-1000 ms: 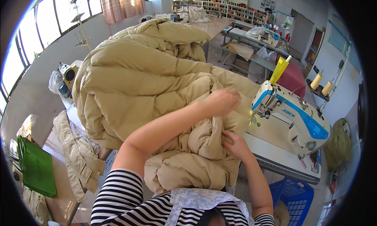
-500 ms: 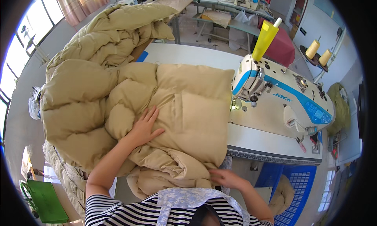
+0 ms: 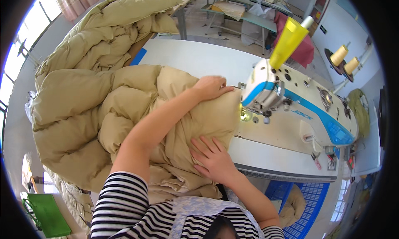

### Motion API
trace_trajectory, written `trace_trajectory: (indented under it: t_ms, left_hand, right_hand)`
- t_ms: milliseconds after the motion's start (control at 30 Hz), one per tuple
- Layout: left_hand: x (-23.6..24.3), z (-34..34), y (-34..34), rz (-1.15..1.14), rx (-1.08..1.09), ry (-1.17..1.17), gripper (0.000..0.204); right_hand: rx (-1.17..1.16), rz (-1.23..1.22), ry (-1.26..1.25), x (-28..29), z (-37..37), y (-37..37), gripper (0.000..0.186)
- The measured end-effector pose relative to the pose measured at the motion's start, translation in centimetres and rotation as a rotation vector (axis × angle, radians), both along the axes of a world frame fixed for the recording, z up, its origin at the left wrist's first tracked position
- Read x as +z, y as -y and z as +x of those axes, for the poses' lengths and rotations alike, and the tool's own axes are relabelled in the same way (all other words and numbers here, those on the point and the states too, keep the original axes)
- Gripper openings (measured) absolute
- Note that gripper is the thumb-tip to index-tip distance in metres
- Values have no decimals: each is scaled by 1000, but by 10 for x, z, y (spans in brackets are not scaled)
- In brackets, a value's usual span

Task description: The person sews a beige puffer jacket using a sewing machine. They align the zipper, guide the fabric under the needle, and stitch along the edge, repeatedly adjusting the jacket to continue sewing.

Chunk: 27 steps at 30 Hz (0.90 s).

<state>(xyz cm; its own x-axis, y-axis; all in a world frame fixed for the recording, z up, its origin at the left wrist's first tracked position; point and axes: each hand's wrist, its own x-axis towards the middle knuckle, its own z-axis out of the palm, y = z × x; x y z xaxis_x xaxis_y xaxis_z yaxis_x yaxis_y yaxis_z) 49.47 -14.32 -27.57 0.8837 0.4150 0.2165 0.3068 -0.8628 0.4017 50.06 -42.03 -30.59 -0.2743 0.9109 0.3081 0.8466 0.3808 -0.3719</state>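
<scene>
A puffy khaki quilted garment (image 3: pixel 70 106) spreads over the white sewing table (image 3: pixel 183 52), its bunched folds piled toward the left and back. My left hand (image 3: pixel 210 87) has its fingers curled on the upper edge of the fabric, just left of a white-and-blue sewing machine (image 3: pixel 303 106). Lower down, my right hand (image 3: pixel 212 158) lies spread on the garment, fingertips pointing toward the back. The fabric's right edge reaches beside the lit needle area (image 3: pixel 245 114). A yellow holder with a white cone (image 3: pixel 286 39) stands on the machine head.
A blue plastic basket (image 3: pixel 303 205) holding khaki cloth sits below right. Small scissors (image 3: pixel 316 160) lie at the table's right. A thread stand (image 3: pixel 341 64) rises behind the machine. A green bag (image 3: pixel 48 214) and pale garment pieces are at lower left; other worktables (image 3: pixel 245 16) stand behind.
My left hand has moved up and right to the fabric's upper edge. My right hand has shifted up onto the garment, which has come flatter onto the table beside the machine.
</scene>
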Motion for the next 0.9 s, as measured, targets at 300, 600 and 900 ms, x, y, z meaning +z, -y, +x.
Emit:
trace_trajectory:
  t_ms: [300,600,900]
  left_hand:
    - [-25,-105,22,-722,170,414,34]
    - [7,-122,38,-871,114,503,27]
    - [85,-127,54,-381,-161,622,18]
  right_hand:
    - [249,-1,-677,117,-1,8,31]
    - [232,875,-870,208,-91,4,13]
    - [-571,319,-1087,89,-2,1,17]
